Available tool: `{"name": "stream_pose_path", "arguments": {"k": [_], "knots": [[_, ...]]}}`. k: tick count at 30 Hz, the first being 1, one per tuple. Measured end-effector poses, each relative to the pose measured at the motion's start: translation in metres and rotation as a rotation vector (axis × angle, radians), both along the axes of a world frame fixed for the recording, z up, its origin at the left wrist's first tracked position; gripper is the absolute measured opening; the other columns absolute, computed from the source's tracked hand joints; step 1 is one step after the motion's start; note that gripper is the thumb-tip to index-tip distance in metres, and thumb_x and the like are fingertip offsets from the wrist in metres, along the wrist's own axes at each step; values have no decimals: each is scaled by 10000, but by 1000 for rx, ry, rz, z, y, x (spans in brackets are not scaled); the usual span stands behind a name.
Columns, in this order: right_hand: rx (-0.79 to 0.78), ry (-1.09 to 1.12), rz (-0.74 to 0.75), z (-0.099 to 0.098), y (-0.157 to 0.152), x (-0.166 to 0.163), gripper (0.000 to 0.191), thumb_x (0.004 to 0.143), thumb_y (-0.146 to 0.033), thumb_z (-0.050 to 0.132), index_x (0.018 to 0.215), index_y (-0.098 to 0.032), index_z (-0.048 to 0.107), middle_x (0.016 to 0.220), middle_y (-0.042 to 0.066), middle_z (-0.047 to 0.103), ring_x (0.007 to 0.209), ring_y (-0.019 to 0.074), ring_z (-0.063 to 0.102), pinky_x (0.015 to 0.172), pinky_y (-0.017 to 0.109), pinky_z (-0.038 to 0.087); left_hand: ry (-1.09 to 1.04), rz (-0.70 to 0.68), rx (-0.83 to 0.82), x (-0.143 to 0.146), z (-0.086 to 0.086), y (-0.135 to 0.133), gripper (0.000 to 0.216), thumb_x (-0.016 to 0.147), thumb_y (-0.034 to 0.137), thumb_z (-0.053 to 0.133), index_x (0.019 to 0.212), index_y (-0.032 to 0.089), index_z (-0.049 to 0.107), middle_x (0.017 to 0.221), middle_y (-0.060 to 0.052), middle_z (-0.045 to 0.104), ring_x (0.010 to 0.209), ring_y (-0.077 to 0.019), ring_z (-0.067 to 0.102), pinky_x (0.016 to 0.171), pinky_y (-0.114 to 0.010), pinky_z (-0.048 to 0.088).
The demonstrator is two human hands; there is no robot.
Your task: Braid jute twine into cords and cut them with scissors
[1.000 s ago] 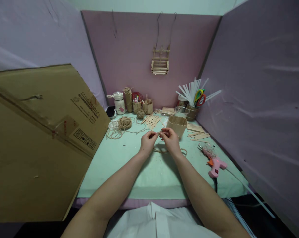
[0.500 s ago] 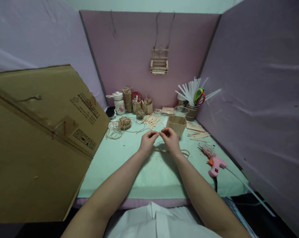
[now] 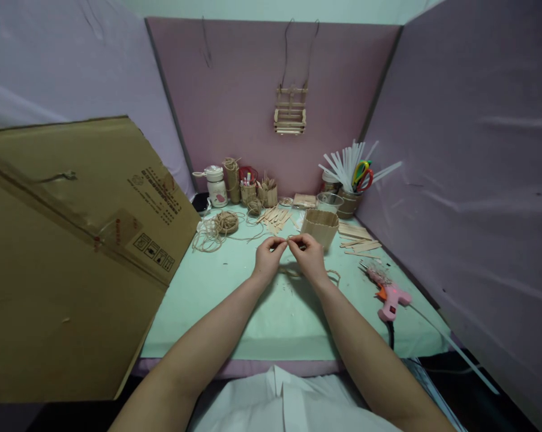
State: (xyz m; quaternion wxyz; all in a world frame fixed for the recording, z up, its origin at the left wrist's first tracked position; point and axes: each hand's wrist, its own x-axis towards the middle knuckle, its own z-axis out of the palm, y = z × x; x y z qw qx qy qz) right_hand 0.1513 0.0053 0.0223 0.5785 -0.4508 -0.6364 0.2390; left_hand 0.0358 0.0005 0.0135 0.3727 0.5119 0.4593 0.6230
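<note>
My left hand (image 3: 269, 257) and my right hand (image 3: 307, 254) meet fingertip to fingertip above the middle of the table, both closed in a pinch on jute twine. A thicker, twisted length of the twine (image 3: 333, 275) hangs below and curves past my right wrist on the cloth. From my left hand a thin strand runs left toward a twine ball (image 3: 226, 222) lying in loose loops. Just beyond my right hand stands an open box of wooden craft sticks (image 3: 321, 227). My fingers hide the exact spot where the twine is held.
A pink hot glue gun (image 3: 390, 299) lies at the right, its cord hanging over the front edge. Loose craft sticks (image 3: 361, 245) are behind it. A large cardboard sheet (image 3: 86, 258) leans in from the left. Cups of glue sticks and scissors (image 3: 349, 203) and a white bottle (image 3: 216, 189) line the back.
My fingertips have drawn slightly closer together, still pinching the twine. The loop of twine by my right wrist has shifted a little to the left.
</note>
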Motion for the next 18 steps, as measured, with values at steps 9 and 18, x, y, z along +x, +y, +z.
{"name": "stream_pose_path", "arguments": {"k": [9, 18], "knots": [[59, -81, 39, -2, -1, -3, 85, 759, -232, 547, 686, -190, 559, 715, 10, 549, 673, 140, 510, 637, 278, 422, -229, -80, -192, 1, 7, -3, 96, 668, 228, 644, 669, 146, 595, 646, 16, 551, 614, -76, 477, 550, -182, 359], [96, -44, 87, 1, -4, -2, 91, 789, -255, 531, 722, -197, 553, 762, 12, 539, 701, 140, 516, 629, 271, 425, -563, -437, -447, -7, 13, -2, 185, 640, 240, 699, 705, 128, 567, 601, 24, 469, 504, -40, 380, 414, -146, 226]]}}
